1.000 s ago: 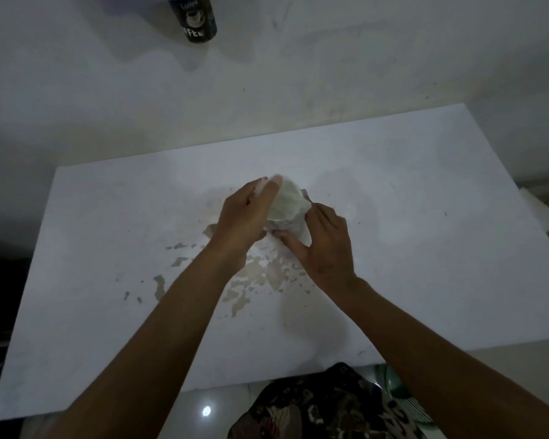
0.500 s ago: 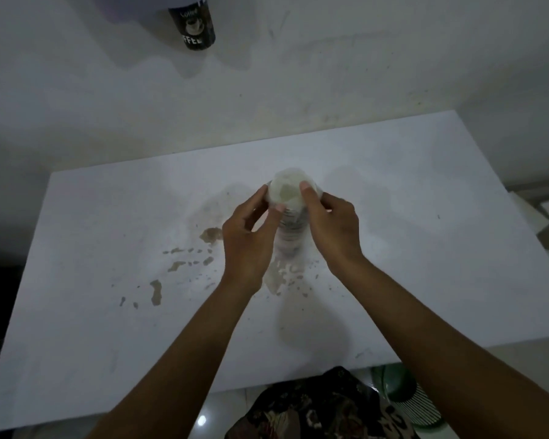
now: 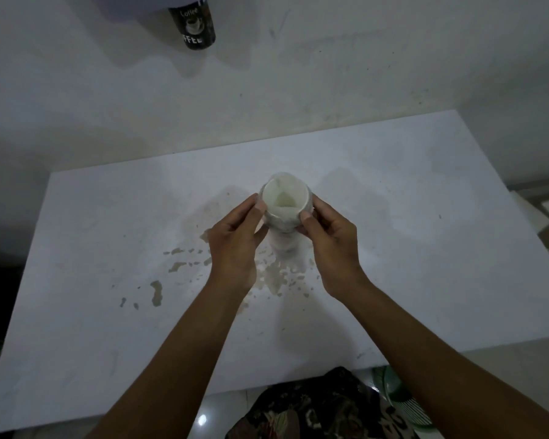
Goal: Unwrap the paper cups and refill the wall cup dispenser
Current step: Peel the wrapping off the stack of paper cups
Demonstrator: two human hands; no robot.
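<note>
White paper cups (image 3: pixel 285 204) in a stack stand upright over the middle of the table (image 3: pixel 425 191), open mouth toward the head camera, top cup's inside visible. Clear plastic wrapper (image 3: pixel 281 221) sits bunched just under the top rim and runs down the stack; lower part too blurred to tell where it ends or whether the stack base touches the table. Left hand (image 3: pixel 235 242) grips the left side of the stack, thumb tip pressed against the wrapper near the rim, fingers curled behind. Right hand (image 3: pixel 332 245) grips the right side the same way, thumb on the wrapper at rim level. The 2 hands sit apart, 1 per side, stack clamped between them, both forearms coming up from the bottom edge. Table is white, with brownish chipped patches (image 3: pixel 178 264) left of and below the hands. Dispenser (image 3: pixel 159 4) on the wall at top edge, mostly cut off; 1 black cup (image 3: pixel 192 25) with coffee print pokes out of its bottom, well apart from the hands. Patterned dark fabric (image 3: pixel 317 407) at the bottom edge under the table's near side; green ribbed object (image 3: pixel 396 403) just beside it on the right, partly hidden by the right forearm.
</note>
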